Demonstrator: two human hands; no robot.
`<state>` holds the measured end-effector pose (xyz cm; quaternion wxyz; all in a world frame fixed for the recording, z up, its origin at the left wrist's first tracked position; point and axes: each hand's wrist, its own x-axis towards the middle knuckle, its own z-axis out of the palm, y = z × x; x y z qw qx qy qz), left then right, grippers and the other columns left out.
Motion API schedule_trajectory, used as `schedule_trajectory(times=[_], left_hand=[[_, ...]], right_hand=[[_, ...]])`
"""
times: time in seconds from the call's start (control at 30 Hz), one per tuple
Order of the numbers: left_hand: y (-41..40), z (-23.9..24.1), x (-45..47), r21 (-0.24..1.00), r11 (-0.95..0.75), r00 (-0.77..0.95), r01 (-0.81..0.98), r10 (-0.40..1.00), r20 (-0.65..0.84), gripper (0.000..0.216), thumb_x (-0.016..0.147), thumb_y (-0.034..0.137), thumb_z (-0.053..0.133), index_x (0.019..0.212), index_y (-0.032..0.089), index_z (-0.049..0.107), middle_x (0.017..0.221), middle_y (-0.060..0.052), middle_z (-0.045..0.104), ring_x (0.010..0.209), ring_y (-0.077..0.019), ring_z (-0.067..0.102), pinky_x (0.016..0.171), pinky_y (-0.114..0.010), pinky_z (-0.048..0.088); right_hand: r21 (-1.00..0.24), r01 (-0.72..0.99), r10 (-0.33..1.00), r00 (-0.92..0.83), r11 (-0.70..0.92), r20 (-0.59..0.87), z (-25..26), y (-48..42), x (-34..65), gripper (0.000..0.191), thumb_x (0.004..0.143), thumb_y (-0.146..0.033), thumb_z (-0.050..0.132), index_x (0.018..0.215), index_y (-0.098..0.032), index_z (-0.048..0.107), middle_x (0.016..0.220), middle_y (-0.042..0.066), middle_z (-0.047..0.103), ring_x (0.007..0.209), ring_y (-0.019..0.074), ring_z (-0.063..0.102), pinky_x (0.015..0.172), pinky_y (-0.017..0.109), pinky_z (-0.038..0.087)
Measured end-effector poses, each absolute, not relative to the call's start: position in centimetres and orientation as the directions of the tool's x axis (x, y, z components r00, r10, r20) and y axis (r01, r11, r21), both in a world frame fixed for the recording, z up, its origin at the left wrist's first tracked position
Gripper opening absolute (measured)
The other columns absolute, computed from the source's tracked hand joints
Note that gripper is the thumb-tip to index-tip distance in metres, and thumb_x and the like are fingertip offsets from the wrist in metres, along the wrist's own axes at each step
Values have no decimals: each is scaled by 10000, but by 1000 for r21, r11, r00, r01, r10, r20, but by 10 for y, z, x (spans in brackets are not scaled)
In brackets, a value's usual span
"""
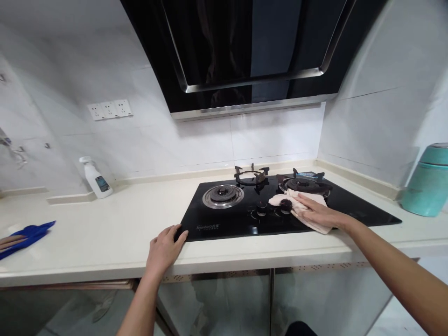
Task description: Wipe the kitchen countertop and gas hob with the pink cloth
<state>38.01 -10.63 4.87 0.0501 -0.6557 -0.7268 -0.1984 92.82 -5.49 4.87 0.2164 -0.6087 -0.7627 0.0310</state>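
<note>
My right hand (317, 212) lies flat, fingers stretched out, pressing a beige cloth (297, 200) on the black glass gas hob (210, 221), beside a control knob (285, 205). My left hand (164, 247) rests on the cream countertop (105, 233) with its fingers spread, fingertips touching the hob's front left corner. It holds nothing. The left burner (223, 196) is bare; a loose pan support (251, 176) sits at the back of the hob.
A white spray bottle (95, 178) stands by the wall at left. A blue cloth (26, 235) with another person's fingers (9, 241) lies at the far left. A teal container (427, 182) stands at right. The black range hood (245, 51) hangs overhead.
</note>
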Motion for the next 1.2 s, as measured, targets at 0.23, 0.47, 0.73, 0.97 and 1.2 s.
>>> schedule_trajectory(times=[0.23, 0.47, 0.73, 0.97, 1.2], left_hand=[[-106, 48, 379, 227, 53, -130, 972, 932, 339, 517, 977, 542, 396, 1369, 267, 590, 1475, -73, 612, 1376, -288, 538, 1130, -484, 396], [-102, 46, 374, 237, 57, -136, 970, 933, 333, 514, 968, 567, 403, 1367, 297, 580, 1452, -48, 627, 1367, -291, 545, 1119, -510, 398], [-102, 49, 375, 227, 84, -159, 970, 927, 339, 484, 961, 559, 427, 1329, 307, 615, 1425, -45, 650, 1336, -280, 576, 1112, -461, 413], [-105, 52, 378, 236, 76, -152, 969, 935, 320, 504, 965, 551, 425, 1358, 290, 604, 1445, -54, 635, 1358, -291, 554, 1122, -500, 405], [-105, 49, 378, 241, 56, -139, 969, 930, 341, 498, 976, 541, 426, 1359, 279, 607, 1455, -81, 630, 1356, -286, 553, 1141, -488, 384]], right_hand=[[-323, 946, 878, 166, -14, 449, 23, -40, 913, 570, 926, -528, 452, 1434, -290, 556, 1401, 167, 601, 1260, 443, 550, 965, 640, 448], [-200, 951, 862, -110, 236, 494, 36, -1, 906, 410, 918, -308, 529, 1309, -258, 638, 1186, 89, 731, 1097, 272, 642, 953, 393, 469], [-79, 968, 889, -185, 239, 418, 55, 24, 891, 377, 978, -474, 519, 1274, -345, 714, 1184, 90, 692, 1054, 285, 598, 868, 381, 439], [-61, 986, 918, -122, 156, 378, 48, -2, 895, 450, 1013, -424, 385, 1383, -323, 621, 1250, 139, 626, 1105, 317, 590, 873, 424, 458], [-67, 994, 942, -54, 81, 332, 47, -39, 924, 445, 969, -506, 417, 1311, -279, 590, 1271, 122, 629, 1182, 324, 571, 895, 449, 452]])
